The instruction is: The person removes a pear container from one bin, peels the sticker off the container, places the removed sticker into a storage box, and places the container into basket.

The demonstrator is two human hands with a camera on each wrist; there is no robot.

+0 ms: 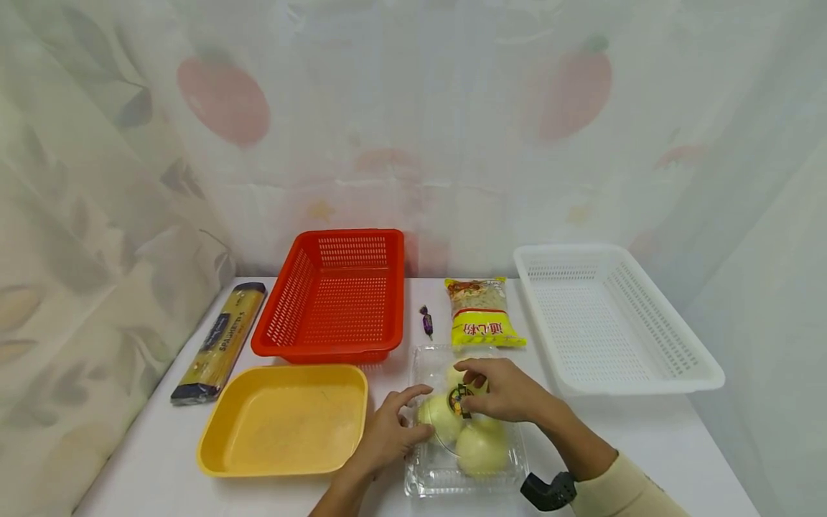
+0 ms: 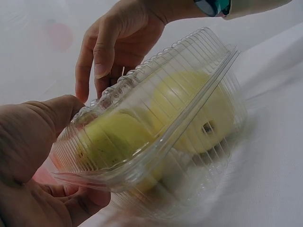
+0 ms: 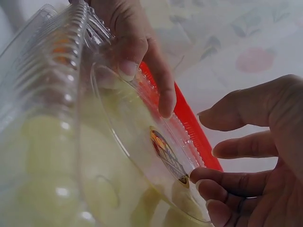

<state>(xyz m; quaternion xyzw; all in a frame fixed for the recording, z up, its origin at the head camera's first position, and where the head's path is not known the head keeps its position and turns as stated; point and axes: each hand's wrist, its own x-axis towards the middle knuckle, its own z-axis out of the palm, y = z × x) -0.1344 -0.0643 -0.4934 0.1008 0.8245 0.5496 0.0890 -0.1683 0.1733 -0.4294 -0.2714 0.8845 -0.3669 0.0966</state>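
Note:
A clear plastic clamshell box [image 1: 452,470] holding round yellow-green fruits [image 1: 481,449] sits on the white table near the front edge. My left hand [image 1: 390,427] pinches its left rim, thumb on the ribbed lid and fingers under the edge, as the left wrist view shows [image 2: 35,142]. My right hand [image 1: 504,391] arches over the lid, fingertips curled onto it beside a round sticker [image 3: 165,153]. In the left wrist view the box [image 2: 189,118] has its lid rim standing slightly off the base, and the right hand [image 2: 118,42] reaches over its far side.
A yellow tray [image 1: 284,459] lies just left of the box. Behind it stands an orange basket [image 1: 336,294], with a spaghetti pack [image 1: 222,341] at far left. A purple candy [image 1: 426,321], a pasta bag [image 1: 481,312] and a white basket [image 1: 601,316] lie behind and right.

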